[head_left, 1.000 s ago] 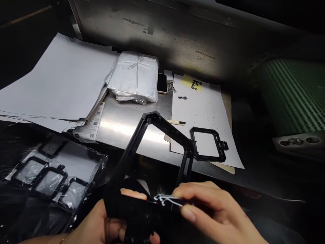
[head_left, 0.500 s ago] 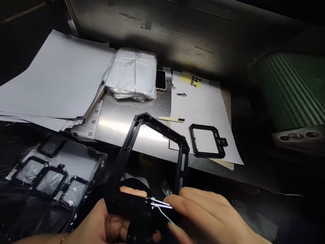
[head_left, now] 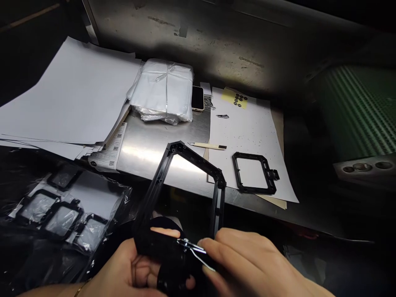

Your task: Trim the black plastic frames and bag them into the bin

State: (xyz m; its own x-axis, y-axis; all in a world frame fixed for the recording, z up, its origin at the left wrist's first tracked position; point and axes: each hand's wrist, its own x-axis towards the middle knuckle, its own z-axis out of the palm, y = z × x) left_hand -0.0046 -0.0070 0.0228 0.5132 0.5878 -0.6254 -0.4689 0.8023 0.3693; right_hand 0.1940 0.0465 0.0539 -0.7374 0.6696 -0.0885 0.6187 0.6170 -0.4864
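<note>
My left hand (head_left: 123, 268) is closed around the lower side of a black plastic frame (head_left: 198, 160), which is tilted up before me. My right hand (head_left: 247, 260) pinches a shiny metal nail clipper (head_left: 196, 251) between thumb and fingers. The clipper's jaws meet the frame's near lower side, close to my left fingers. That part of the frame is dark, so the exact spot being gripped is hard to make out. A second black frame (head_left: 239, 187) with a side tab lies on white paper (head_left: 256, 136) on the metal bench.
A cream-handled craft knife (head_left: 207, 146) and another small clipper (head_left: 222, 116) lie on the bench. Behind are a tied bundle of plastic bags (head_left: 163, 88), a phone (head_left: 197, 98) and stacked paper sheets (head_left: 83, 90). Bagged frames (head_left: 63, 220) sit at left; a green ribbed crate (head_left: 365, 111) stands right.
The clipper's metal arms have come closer together in my right hand. The held frame has shifted slightly, and the whole view has moved a little.
</note>
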